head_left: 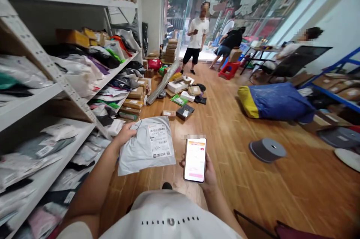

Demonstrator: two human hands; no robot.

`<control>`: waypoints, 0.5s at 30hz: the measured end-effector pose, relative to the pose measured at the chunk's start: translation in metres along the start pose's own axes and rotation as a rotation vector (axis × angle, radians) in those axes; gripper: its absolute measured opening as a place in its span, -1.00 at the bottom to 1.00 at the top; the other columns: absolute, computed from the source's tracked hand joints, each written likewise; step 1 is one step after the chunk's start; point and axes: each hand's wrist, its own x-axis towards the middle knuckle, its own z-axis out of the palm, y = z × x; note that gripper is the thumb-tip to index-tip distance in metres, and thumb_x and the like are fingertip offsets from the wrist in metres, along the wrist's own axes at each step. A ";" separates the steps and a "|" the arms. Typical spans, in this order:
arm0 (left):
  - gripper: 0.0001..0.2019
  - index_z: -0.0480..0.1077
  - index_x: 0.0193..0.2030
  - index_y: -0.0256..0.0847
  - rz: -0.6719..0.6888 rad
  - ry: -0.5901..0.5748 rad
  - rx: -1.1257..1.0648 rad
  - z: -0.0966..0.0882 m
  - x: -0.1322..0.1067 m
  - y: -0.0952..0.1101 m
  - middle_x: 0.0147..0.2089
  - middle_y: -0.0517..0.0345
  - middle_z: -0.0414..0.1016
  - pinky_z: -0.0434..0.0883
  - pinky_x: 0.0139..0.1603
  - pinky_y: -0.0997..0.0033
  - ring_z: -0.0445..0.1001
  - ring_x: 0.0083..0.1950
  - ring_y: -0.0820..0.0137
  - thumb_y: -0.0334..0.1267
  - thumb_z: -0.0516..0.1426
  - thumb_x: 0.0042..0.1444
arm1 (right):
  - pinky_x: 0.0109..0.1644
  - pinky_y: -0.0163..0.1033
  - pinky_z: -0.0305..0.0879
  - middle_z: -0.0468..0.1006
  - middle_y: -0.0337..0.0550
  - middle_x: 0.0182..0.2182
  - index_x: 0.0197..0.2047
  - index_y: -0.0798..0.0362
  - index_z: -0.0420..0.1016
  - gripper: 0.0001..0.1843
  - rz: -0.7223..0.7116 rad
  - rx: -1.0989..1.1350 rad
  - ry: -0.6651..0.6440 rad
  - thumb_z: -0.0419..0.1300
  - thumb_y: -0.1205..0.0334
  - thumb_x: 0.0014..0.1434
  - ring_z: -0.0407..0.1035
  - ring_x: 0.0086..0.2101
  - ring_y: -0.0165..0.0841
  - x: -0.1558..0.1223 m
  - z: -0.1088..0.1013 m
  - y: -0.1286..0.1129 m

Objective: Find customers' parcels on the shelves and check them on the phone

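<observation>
Here, my left grip (125,134) is closed on the top left corner of a grey mailer bag (143,152), holding it out above the wooden floor (225,149) with its white barcode label (159,140) facing me. My right grip (209,173) is wrapped around a phone (195,159), its lit screen towards me, just beside the bag's right edge. Shelves (70,92) stuffed with parcels run along my left, and a grey spool (267,149) lies on the floor to my right.
</observation>
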 end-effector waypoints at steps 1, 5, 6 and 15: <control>-0.64 0.55 -0.36 -0.28 0.012 -0.025 0.015 0.017 0.019 0.008 -0.48 0.27 0.46 0.20 -0.37 0.49 0.30 -0.40 0.42 -0.37 0.16 -0.43 | -0.03 -0.05 0.42 0.67 -0.07 -0.20 -0.06 -0.02 0.60 -0.38 0.000 0.014 -0.007 0.23 -0.36 0.05 0.54 -0.27 -0.18 0.003 -0.006 -0.016; -0.63 0.57 -0.33 -0.28 0.007 -0.129 0.069 0.078 0.077 0.026 -0.44 0.25 0.49 0.20 -0.36 0.47 0.31 -0.39 0.41 -0.36 0.16 -0.41 | -0.06 -0.09 0.42 0.66 -0.05 -0.18 -0.02 -0.01 0.59 -0.37 0.009 0.077 -0.004 0.23 -0.33 0.07 0.54 -0.25 -0.20 0.013 -0.029 -0.064; -0.62 0.57 -0.32 -0.28 -0.001 -0.151 0.079 0.091 0.090 0.029 -0.46 0.26 0.47 0.18 -0.38 0.47 0.28 -0.41 0.42 -0.36 0.15 -0.41 | -0.05 -0.10 0.42 0.66 -0.05 -0.17 -0.01 -0.01 0.59 -0.38 0.008 0.092 0.007 0.24 -0.32 0.07 0.54 -0.24 -0.20 0.017 -0.035 -0.074; -0.68 0.47 -0.43 -0.28 -0.038 -0.250 0.132 0.180 0.236 0.041 -0.60 0.32 0.26 0.02 -0.47 0.48 0.10 -0.51 0.50 -0.33 0.10 -0.46 | -0.02 -0.02 0.43 0.66 0.08 -0.09 0.03 0.08 0.55 -0.35 0.007 0.113 0.106 0.24 -0.29 0.11 0.58 -0.22 -0.12 0.107 -0.065 -0.161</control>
